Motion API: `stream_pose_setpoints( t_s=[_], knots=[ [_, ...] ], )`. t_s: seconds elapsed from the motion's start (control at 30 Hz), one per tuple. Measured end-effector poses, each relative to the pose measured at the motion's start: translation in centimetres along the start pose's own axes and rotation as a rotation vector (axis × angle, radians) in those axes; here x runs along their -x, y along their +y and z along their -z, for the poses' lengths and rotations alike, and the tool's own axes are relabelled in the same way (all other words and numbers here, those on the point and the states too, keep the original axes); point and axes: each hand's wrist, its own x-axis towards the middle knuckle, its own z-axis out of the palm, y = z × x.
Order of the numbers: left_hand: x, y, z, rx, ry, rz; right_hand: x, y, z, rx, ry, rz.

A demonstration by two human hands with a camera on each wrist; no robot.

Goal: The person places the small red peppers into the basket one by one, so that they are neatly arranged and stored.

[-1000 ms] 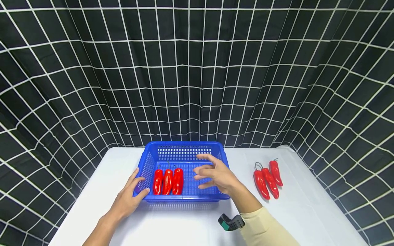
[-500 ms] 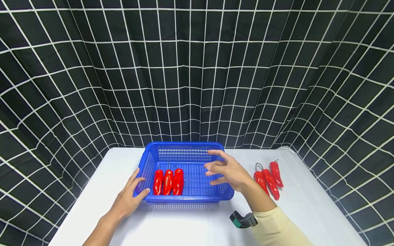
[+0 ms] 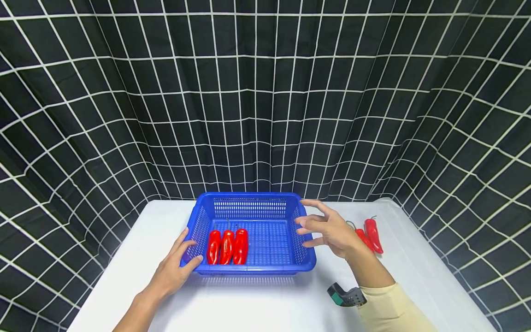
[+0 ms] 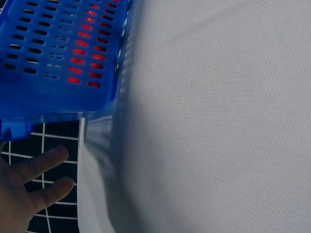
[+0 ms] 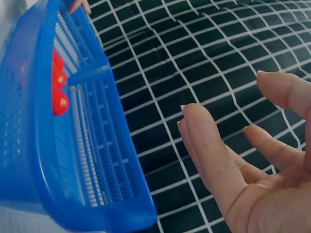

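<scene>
In the head view, my left hand (image 3: 175, 265) rests at the left rim of a blue plastic basket (image 3: 265, 267), its thumb and a finger reaching over the edge. Two of its fingers (image 4: 46, 194) stretch out loosely in the left wrist view. Three red chili peppers (image 3: 227, 247) lie side by side in the basket's left half. My right hand (image 3: 332, 232) hovers by the basket's right rim, fingers spread and holding nothing. Beyond it on the white table lie more red chili peppers (image 3: 374, 235); one shows whole, another is partly covered by my right forearm.
A white cloth (image 3: 419, 276) covers the table. Black curtains with a white grid (image 3: 265, 115) stand behind and at both sides. A dark strap with a green patch (image 3: 346, 296) is on my right wrist, at a pale sleeve (image 3: 387, 304).
My right hand has moved right, from over the basket to its right rim, and its arm now hides more of the peppers at the right. My left hand has stayed put.
</scene>
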Motion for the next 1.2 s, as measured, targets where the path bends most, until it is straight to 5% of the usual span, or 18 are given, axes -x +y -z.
stream_pose_setpoints(
  t_s=[1.2],
  knots=[
    [0.0,0.0,0.0,-0.008,-0.013,0.004,0.7,2.0,9.2,0.116,0.139,-0.033]
  ],
)
